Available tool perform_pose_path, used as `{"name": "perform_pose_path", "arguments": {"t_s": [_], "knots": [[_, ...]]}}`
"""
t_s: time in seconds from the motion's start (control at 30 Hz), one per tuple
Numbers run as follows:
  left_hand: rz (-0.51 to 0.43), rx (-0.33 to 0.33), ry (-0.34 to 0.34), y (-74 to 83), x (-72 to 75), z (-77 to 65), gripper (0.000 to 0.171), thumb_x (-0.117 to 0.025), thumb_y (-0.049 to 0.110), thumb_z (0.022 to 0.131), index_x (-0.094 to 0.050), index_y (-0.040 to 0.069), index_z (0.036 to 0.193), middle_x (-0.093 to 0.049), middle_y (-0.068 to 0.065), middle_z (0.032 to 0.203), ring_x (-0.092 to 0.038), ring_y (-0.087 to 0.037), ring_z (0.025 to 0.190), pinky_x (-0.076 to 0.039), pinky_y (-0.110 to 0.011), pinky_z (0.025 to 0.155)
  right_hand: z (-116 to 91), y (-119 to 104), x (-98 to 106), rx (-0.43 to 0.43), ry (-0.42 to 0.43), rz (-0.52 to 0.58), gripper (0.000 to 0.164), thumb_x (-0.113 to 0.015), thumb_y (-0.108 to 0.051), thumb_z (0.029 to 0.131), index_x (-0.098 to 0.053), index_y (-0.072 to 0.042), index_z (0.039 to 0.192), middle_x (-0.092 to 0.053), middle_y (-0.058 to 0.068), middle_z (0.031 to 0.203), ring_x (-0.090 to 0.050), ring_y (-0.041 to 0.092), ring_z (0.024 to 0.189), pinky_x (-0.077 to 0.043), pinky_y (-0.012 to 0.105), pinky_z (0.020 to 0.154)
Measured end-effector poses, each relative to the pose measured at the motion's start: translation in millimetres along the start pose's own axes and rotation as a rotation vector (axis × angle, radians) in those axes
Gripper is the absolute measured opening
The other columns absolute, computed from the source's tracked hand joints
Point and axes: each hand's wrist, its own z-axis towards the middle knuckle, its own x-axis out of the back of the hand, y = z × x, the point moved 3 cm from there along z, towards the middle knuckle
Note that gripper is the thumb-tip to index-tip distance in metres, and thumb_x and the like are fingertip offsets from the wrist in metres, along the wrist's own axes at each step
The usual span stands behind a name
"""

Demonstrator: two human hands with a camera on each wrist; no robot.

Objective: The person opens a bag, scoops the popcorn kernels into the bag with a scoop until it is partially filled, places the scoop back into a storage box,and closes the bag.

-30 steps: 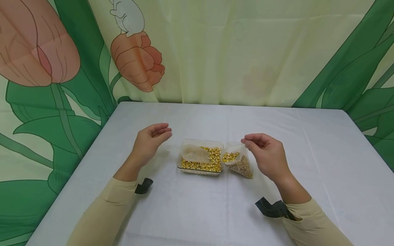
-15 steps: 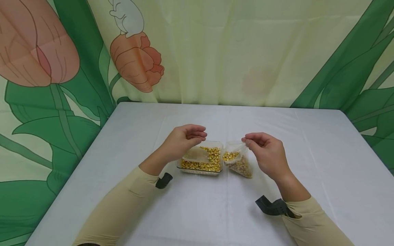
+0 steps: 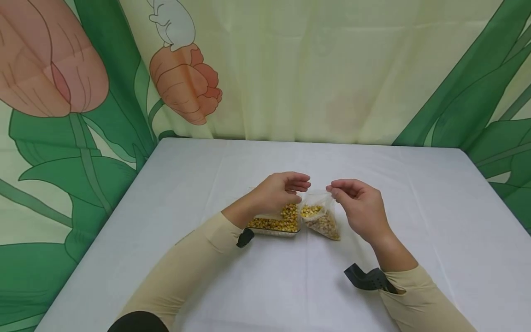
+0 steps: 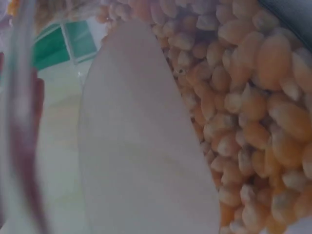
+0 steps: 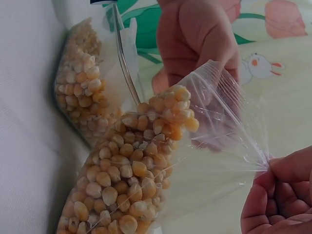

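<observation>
A small clear bag [image 3: 321, 217] of corn kernels stands on the white table [image 3: 373, 161], its mouth open. My right hand [image 3: 333, 191] pinches the bag's right top edge; the right wrist view shows those fingertips [image 5: 275, 187] on the stretched film of the bag [image 5: 126, 180]. My left hand [image 3: 302, 190] hovers at the bag's left rim, fingers loosely curved, with a gap between thumb and fingers. It also covers the back of a clear dish [image 3: 275, 226] of kernels. A pale scoop [image 4: 141, 161] lies in those kernels [image 4: 253, 112].
A curtain [image 3: 290, 69] printed with flowers and leaves hangs behind the table's far edge. Black wrist straps [image 3: 365, 279] sit on both beige sleeves. The dish [image 5: 80, 92] stands directly left of the bag.
My left hand has swept right, from left of the dish, across it, to the bag's left rim. The right hand and the bag have stayed still.
</observation>
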Motion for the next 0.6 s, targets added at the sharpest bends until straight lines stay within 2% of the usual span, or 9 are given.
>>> {"name": "perform_pose_path", "arguments": {"t_s": [0.1, 0.2, 0.47, 0.6], "knots": [[0.0, 0.006, -0.052, 0.6, -4.1, 1.2, 0.051, -0.061, -0.007, 0.094, -0.052, 0.003, 0.143, -0.061, -0.011, 0.136, -0.058, -0.016, 0.123, -0.048, -0.023, 0.097, 1, 2, -1, -0.003, -0.006, 0.016, 0.022, -0.062, -0.008, 0.1, -0.066, 0.008, 0.114, -0.071, 0.02, 0.109, -0.065, 0.005, 0.093, -0.052, 0.014, 0.08], [-0.009, 0.008, -0.072, 0.9, -6.1, 0.6, 0.049, -0.063, -0.005, 0.094, -0.054, 0.003, 0.141, -0.064, -0.01, 0.131, -0.06, -0.017, 0.12, -0.05, -0.024, 0.095, 1, 2, -1, 0.0, -0.005, 0.006, 0.022, -0.062, -0.008, 0.1, -0.066, 0.008, 0.114, -0.071, 0.02, 0.109, -0.064, 0.003, 0.092, -0.052, 0.014, 0.079], [-0.042, 0.02, -0.031, -1.1, -9.7, 0.0, 0.037, -0.073, 0.008, 0.092, -0.065, 0.004, 0.129, -0.071, -0.002, 0.113, -0.066, -0.01, 0.103, -0.053, -0.024, 0.088, 1, 3, 0, 0.001, -0.008, 0.004, 0.022, -0.06, -0.008, 0.101, -0.065, 0.007, 0.115, -0.071, 0.02, 0.11, -0.064, 0.002, 0.093, -0.051, 0.013, 0.081], [-0.033, 0.023, -0.004, -0.8, -11.6, 0.5, 0.028, -0.074, 0.011, 0.093, -0.069, 0.006, 0.12, -0.072, 0.002, 0.105, -0.067, -0.009, 0.097, -0.053, -0.024, 0.085, 1, 3, -1, -0.007, -0.015, 0.002, 0.022, -0.06, -0.009, 0.101, -0.065, 0.007, 0.116, -0.071, 0.019, 0.111, -0.064, 0.003, 0.094, -0.051, 0.013, 0.082]]}}
